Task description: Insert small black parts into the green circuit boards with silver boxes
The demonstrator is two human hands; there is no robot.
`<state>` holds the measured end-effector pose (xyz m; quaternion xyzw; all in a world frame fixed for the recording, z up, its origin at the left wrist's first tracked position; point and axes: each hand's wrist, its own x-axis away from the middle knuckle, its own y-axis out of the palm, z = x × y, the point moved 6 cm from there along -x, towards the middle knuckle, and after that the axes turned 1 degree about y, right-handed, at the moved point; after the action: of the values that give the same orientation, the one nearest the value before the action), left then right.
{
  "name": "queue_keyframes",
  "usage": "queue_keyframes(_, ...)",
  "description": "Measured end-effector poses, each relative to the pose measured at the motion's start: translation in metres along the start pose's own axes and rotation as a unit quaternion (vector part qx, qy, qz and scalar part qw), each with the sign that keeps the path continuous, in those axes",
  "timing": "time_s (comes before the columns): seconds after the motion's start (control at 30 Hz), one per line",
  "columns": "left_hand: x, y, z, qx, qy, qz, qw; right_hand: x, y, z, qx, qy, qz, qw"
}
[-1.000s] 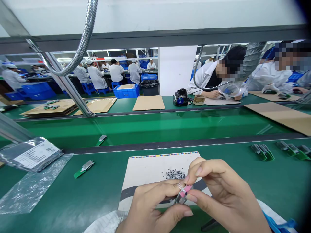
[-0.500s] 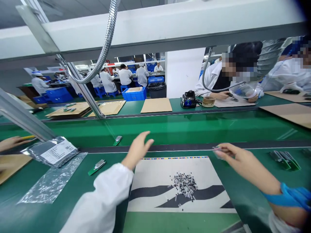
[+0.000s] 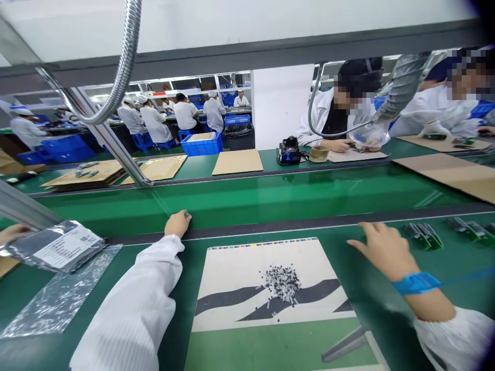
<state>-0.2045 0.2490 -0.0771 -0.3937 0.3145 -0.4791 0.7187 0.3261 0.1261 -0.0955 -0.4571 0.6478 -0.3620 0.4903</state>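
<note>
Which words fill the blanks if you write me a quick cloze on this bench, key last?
1. Between left and right, the blue wristband is on the person's ____ hand.
2. The label on the silvery bag is coloured ____.
3. Between near and far, the printed sheet under the heap of small components has a strip of coloured squares along its ____ edge.

Missing words: right; white; far.

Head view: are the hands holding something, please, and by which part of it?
The left hand seems to hold a small grey object; only a bit shows, and the gripped part is hidden. The right hand is open, nothing visibly held.
</note>
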Motion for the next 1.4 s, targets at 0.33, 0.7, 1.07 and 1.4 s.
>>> queue_keyframes(0.33,0.067,-0.011,0.078,0.291,0.11,-0.022,0.95,0.08,0.045,-0.143,-0.137,-0.172,-0.241,0.945)
queue_keyframes(0.7,0.16,-0.03,0.142,0.556,0.149,-0.133,0.807,0.119,0.07,-0.141,-0.091,-0.108,-0.16,0.977)
queue_keyframes(1.07,0.169,-0.015,0.14,0.553,0.093,-0.199,0.804,0.127,0.071,-0.139,-0.093,-0.109,-0.112,0.983)
queue_keyframes(1.4,0.17,-0.004,0.139,0.551,0.089,-0.222,0.799,0.127,0.072,-0.139,-0.122,-0.123,-0.108,0.979)
